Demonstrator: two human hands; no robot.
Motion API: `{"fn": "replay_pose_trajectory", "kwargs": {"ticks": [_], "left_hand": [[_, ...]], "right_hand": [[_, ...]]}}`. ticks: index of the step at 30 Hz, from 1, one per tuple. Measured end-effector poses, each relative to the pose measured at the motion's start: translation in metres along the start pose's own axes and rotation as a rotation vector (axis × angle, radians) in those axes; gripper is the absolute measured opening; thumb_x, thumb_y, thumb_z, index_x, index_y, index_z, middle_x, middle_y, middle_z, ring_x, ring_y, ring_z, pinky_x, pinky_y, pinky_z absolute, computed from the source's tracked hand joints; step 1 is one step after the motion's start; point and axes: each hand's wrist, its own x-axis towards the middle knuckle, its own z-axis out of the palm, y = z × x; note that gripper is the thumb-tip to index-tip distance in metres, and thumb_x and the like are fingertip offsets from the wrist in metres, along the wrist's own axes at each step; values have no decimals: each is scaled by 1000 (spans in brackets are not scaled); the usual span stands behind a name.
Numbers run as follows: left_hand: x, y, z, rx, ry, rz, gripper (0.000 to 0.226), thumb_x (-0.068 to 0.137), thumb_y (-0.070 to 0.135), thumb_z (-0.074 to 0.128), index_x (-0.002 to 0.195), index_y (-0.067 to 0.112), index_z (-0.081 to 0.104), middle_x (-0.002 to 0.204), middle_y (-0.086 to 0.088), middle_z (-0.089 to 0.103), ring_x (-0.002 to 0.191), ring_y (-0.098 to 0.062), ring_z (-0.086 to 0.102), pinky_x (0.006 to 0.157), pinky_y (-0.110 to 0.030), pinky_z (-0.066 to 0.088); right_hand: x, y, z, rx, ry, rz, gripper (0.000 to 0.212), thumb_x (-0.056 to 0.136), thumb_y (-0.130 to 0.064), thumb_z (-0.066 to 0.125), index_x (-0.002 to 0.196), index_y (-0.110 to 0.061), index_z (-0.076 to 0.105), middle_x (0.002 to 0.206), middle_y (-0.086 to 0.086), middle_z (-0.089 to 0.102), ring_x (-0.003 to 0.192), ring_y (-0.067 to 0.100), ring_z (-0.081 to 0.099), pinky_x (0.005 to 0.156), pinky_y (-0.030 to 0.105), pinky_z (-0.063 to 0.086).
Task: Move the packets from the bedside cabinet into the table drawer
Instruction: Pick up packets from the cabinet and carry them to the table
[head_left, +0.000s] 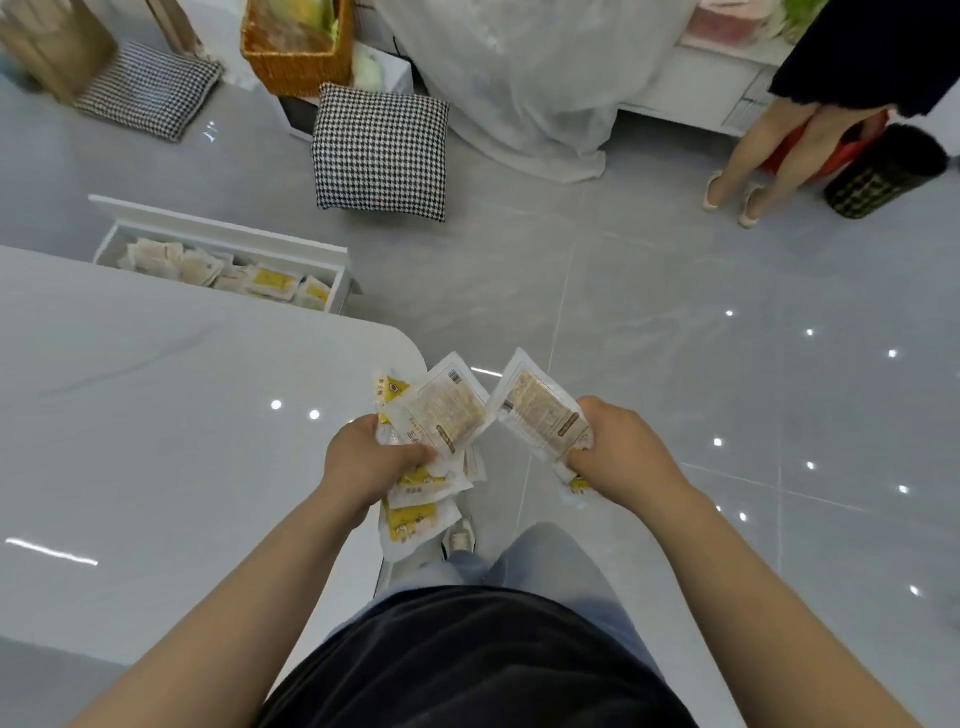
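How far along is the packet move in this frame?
Partly done: the open drawer already holds a pile of packets. In hand: the left hand grips a bunch of packets and the right hand grips a smaller bunch, both beside the table corner, short of the drawer. Left: dropping these in. The bedside cabinet is out of view, so what remains there is unknown.

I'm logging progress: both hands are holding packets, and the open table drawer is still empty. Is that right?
Not quite: the head view shows the open table drawer already has packets lying in it. The rest holds: the left hand and the right hand each grip more packets.
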Motion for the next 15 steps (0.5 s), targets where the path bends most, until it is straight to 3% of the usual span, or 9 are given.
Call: {"fn": "replay_pose_trajectory", "kwargs": {"ticks": [4, 10, 15], "left_hand": [[27, 30, -1, -29, 36, -25, 34, 72, 18, 79, 103, 17, 63, 103, -4, 69, 89, -24, 68, 76, -36, 57], [72, 80, 3, -124, 130, -68, 37, 73, 20, 79, 106, 17, 63, 106, -4, 68, 92, -25, 68, 82, -41, 57], [103, 126, 12, -224, 203, -124, 36, 73, 21, 79, 105, 19, 63, 105, -2, 68, 90, -23, 68, 75, -35, 56]], "right_hand": [[50, -6, -25, -34, -25, -57, 19, 82, -11, 55, 101, -13, 54, 89, 3, 61, 76, 21, 55, 57, 28, 43], [137, -16, -73, -81, -99, -162, 29, 81, -11, 57, 109, -15, 54, 94, 2, 61, 82, 22, 58, 65, 32, 51], [207, -27, -121, -162, -160, -258, 23, 82, -11, 56, 104, -13, 54, 92, 5, 62, 82, 24, 60, 67, 35, 51]]}}
